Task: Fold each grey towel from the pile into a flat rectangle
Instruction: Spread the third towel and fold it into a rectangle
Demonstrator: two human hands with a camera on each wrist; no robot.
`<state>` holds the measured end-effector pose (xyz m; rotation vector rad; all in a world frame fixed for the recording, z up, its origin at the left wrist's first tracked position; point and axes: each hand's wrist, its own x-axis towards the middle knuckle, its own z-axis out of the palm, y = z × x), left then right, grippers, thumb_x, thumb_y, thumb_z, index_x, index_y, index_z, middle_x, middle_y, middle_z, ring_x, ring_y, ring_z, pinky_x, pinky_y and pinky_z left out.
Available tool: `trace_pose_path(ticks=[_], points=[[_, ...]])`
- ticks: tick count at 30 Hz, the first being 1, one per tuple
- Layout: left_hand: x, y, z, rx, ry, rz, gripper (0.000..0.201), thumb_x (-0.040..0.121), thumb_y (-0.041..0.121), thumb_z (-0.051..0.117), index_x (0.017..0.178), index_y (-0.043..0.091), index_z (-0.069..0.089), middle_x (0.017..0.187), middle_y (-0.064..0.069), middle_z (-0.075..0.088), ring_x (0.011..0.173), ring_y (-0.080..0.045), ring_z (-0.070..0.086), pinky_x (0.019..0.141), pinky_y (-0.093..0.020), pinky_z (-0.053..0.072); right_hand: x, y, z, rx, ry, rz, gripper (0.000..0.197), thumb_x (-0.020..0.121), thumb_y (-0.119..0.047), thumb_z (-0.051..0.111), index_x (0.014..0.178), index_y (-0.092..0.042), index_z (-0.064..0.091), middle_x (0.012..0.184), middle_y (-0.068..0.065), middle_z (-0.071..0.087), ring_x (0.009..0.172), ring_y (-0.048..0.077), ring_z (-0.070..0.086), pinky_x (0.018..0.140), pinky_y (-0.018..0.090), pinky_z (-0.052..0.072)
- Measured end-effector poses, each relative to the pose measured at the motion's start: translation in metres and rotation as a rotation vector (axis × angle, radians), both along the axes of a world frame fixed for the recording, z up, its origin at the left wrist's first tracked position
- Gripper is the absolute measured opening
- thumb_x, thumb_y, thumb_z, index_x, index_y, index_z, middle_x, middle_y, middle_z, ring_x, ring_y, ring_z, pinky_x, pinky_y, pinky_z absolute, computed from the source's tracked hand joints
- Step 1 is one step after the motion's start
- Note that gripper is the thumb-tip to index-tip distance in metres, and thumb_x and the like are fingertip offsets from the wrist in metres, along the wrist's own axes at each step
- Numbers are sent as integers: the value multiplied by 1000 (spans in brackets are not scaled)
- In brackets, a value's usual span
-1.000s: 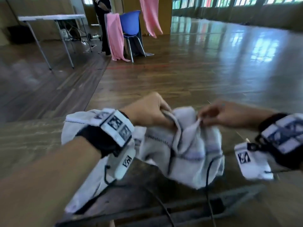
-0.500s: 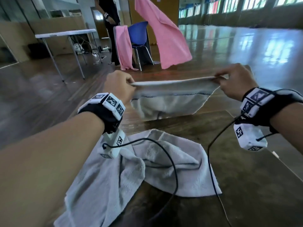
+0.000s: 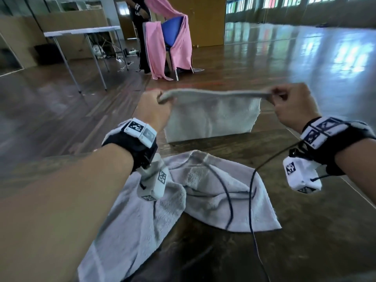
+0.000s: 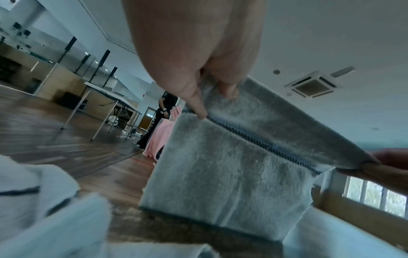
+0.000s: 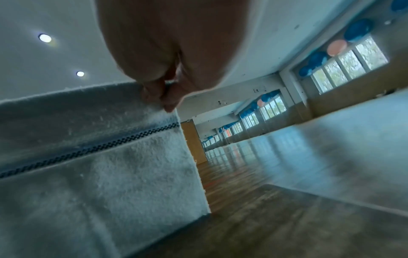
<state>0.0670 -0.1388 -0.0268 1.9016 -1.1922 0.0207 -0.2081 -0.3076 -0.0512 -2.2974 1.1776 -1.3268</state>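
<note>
A grey towel (image 3: 211, 115) hangs stretched in the air above the far edge of the dark wooden table (image 3: 305, 231). My left hand (image 3: 156, 106) pinches its upper left corner and my right hand (image 3: 289, 102) pinches its upper right corner. In the left wrist view the held towel (image 4: 232, 165) shows a dark stitched stripe below its top edge, with my thumb and finger gripping the corner. The right wrist view shows the same towel (image 5: 99, 165) held by pinching fingers (image 5: 163, 97). More grey towels (image 3: 203, 192) lie crumpled on the table below my arms.
Black cables (image 3: 252, 200) from my wrist cameras trail across the crumpled towels. Beyond the table, a person in black stands by a blue chair (image 3: 173, 31) draped with pink cloth (image 3: 156, 49). A white folding table (image 3: 81, 31) stands at the back left on the wooden floor.
A second ago both hands gripped the towel bunched low on the pile. They lifted it and drew apart, and now it hangs flat and taut between them.
</note>
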Motion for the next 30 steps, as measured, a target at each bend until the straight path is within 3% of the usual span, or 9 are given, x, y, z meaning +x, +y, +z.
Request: trace_pose_path(ticks=[3, 6, 8, 14, 18, 22, 24, 26, 30], points=[[-8, 19, -17, 427, -101, -111, 18, 91, 18, 66, 74, 11, 65, 71, -4, 60, 66, -20, 53, 57, -27, 41, -24, 10, -16, 91, 324, 43, 11, 88, -13, 71, 93, -15, 81, 72, 6, 72, 73, 20, 64, 70, 24, 41], [-18, 40, -29, 462, -120, -118, 11, 89, 4, 64, 81, 11, 65, 78, -5, 61, 71, -20, 55, 60, -27, 40, -49, 32, -20, 154, 416, 94, 14, 85, -11, 73, 84, -23, 80, 70, -2, 73, 76, 24, 69, 76, 33, 52], [-25, 54, -31, 444, -68, -131, 14, 90, 3, 62, 79, 12, 63, 75, -5, 61, 63, -18, 53, 55, -27, 40, -66, 54, -16, 130, 392, 92, 14, 84, -14, 74, 81, -26, 79, 69, -4, 73, 74, 23, 68, 75, 36, 54], [-50, 109, -4, 217, -50, -205, 16, 89, 13, 67, 74, 11, 61, 61, 2, 54, 57, -18, 46, 55, -29, 36, -113, 127, 17, 193, 262, 176, 14, 87, -12, 73, 83, -25, 75, 76, 1, 73, 75, 19, 65, 71, 32, 48], [-66, 147, 17, 117, -65, -271, 31, 92, 9, 60, 64, 15, 50, 57, 3, 49, 55, -15, 41, 54, -30, 31, -143, 168, 39, 246, 122, 287, 20, 90, -13, 72, 81, -30, 71, 67, -12, 69, 62, -4, 56, 61, 8, 42], [-79, 182, 46, 237, -23, -379, 34, 97, 24, 60, 85, -7, 61, 70, -18, 57, 62, -18, 48, 62, -35, 41, -169, 201, 64, 331, 121, 344, 8, 87, -28, 70, 83, -34, 73, 78, -12, 74, 69, -2, 65, 67, 18, 49], [-84, 197, 58, 374, 48, -452, 35, 96, 29, 60, 97, -5, 67, 86, -24, 69, 68, -28, 63, 72, -39, 55, -184, 216, 76, 398, 125, 399, 7, 80, -39, 69, 84, -35, 74, 80, -6, 75, 72, 3, 69, 64, 21, 54], [-90, 212, 67, 509, 154, -519, 33, 94, 30, 62, 107, 0, 70, 99, -23, 71, 87, -38, 70, 83, -47, 59, -197, 226, 82, 507, 169, 459, 15, 77, -42, 69, 85, -31, 75, 79, 0, 76, 69, 8, 71, 58, 22, 56], [-98, 233, 76, 646, 388, -698, 31, 92, 30, 65, 117, 12, 71, 109, -12, 73, 102, -32, 70, 86, -47, 59, -215, 234, 81, 740, 317, 532, 20, 83, -39, 70, 91, -22, 75, 75, 13, 71, 61, 19, 63, 56, 26, 52]])
